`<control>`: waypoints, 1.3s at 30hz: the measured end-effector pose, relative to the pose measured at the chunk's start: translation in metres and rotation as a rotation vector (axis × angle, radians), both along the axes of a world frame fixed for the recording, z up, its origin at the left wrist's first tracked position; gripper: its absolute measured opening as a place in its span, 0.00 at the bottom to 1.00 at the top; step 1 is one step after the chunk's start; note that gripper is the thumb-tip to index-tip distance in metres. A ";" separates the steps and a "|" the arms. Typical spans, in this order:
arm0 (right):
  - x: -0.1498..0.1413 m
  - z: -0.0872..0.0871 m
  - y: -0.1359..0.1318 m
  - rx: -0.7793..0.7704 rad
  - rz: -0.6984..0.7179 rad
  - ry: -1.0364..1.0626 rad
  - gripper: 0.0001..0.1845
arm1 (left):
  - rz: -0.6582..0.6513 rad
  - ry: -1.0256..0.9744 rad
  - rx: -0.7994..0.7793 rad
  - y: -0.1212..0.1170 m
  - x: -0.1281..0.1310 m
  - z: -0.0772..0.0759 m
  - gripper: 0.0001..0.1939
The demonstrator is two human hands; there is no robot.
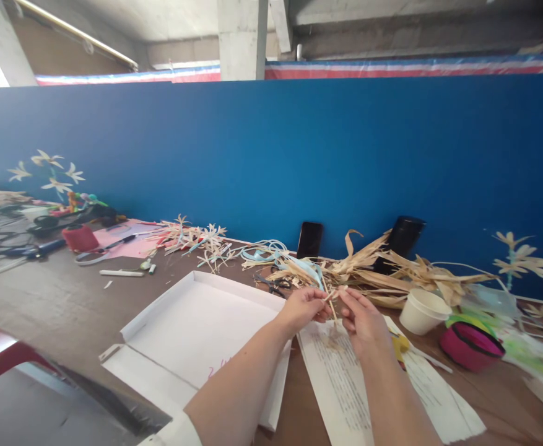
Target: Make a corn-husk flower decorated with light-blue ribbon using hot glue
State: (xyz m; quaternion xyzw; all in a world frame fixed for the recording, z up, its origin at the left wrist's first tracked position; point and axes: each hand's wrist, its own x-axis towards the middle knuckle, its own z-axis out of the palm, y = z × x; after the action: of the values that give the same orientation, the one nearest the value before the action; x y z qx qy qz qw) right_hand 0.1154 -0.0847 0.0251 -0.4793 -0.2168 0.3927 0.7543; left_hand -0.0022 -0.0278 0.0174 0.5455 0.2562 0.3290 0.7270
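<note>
"Head view: how many hands am I running, and how are they gripping?"

"Two. My left hand [304, 308] and my right hand [361, 317] meet in front of me, each pinching one thin pale strip [331, 302] between thumb and fingers. The fingertips are small and blurred, so I can't fairly say whether a second strip is in there."

"Where does that strip sit?"

"Above the table [55, 297], to the right of one open white box [206, 322]. Printed paper [334, 378] lies below; it shows on both sides of my right forearm, and I can't tell if that's one sheet or two."

"Count the rest."

"Beyond my hands, one loose pile of dried husks [415, 279] and one black phone [309, 240] leaning on the blue panel [262, 155]. To the right, one paper cup [425, 310] and one pink, black-rimmed container [469, 350]. Far left, four pale flowers [56, 185] stand in a cluster."
</note>
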 end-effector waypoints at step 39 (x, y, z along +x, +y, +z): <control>0.001 -0.006 0.002 0.005 -0.003 -0.031 0.19 | 0.194 0.081 0.238 0.005 0.001 -0.008 0.18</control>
State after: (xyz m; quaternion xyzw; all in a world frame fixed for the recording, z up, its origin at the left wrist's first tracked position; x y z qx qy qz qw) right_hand 0.1160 -0.0823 0.0189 -0.4840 -0.2285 0.3835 0.7526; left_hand -0.0007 -0.0226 0.0091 0.6134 0.2961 0.4032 0.6111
